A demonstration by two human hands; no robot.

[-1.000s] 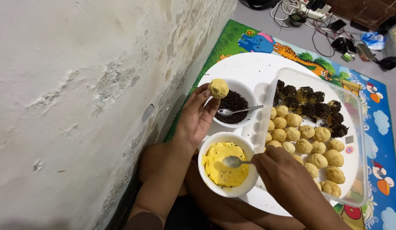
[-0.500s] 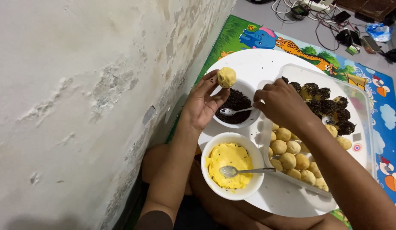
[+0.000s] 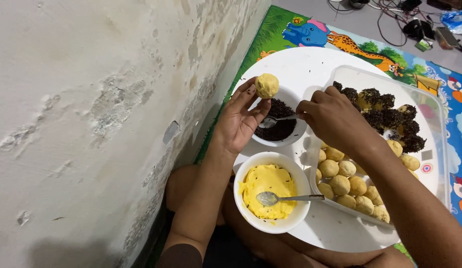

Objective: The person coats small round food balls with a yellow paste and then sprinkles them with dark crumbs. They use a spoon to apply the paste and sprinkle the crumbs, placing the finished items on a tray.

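Observation:
My left hand (image 3: pixel 238 119) holds a yellow dough ball (image 3: pixel 266 85) on its fingertips above a white bowl of dark sprinkles (image 3: pixel 279 127). My right hand (image 3: pixel 330 116) grips the handle of a metal spoon (image 3: pixel 274 120) whose bowl rests in the sprinkles. Closer to me stands a white bowl of yellow cream (image 3: pixel 270 198) with a second spoon (image 3: pixel 285 198) lying in it. A clear rectangular container (image 3: pixel 437 149) on the right holds several plain yellow balls (image 3: pixel 347 186) near me and several sprinkle-coated balls (image 3: pixel 390 116) at the far end.
Everything sits on a round white tray (image 3: pixel 300 67) over my lap. A rough plastered wall (image 3: pixel 92 109) fills the left side. A colourful play mat with animal pictures (image 3: pixel 340 37) covers the floor. Cables and small devices (image 3: pixel 419 25) lie at the top right.
My right hand left the spoon in the cream bowl, moved over to the sprinkles bowl and took hold of the spoon there. My left hand keeps the ball raised.

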